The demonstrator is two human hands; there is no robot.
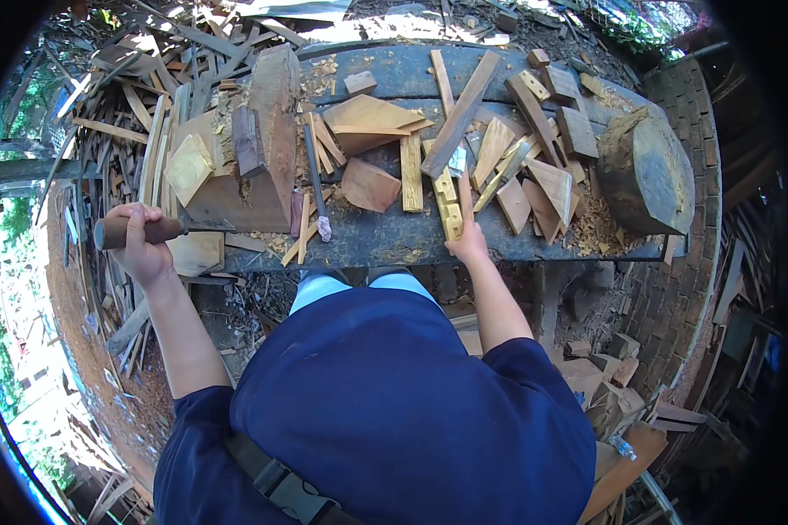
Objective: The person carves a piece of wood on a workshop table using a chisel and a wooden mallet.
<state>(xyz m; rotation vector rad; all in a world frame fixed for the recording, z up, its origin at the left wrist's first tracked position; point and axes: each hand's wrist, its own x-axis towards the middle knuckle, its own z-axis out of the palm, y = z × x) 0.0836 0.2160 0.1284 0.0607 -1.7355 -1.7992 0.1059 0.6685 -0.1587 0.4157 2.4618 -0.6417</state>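
Observation:
Raised beyond the bench's left end, my left hand is closed round a thick, round brown wooden piece that narrows toward its right end. My right hand is closed at the near edge of the bench, on the near end of a yellow wooden block with notches cut along it. A slim tan wooden strip runs beside that block and up from my fingers; whether I grip it too is hard to tell. Just beyond lies a dark wooden bar, slanting over the other offcuts.
The dark plank bench carries several loose offcuts and wood chips. A big upright timber block stands at its left, a round log at its right. Scrap wood heaps up behind on the left. A brick edge curves along the right.

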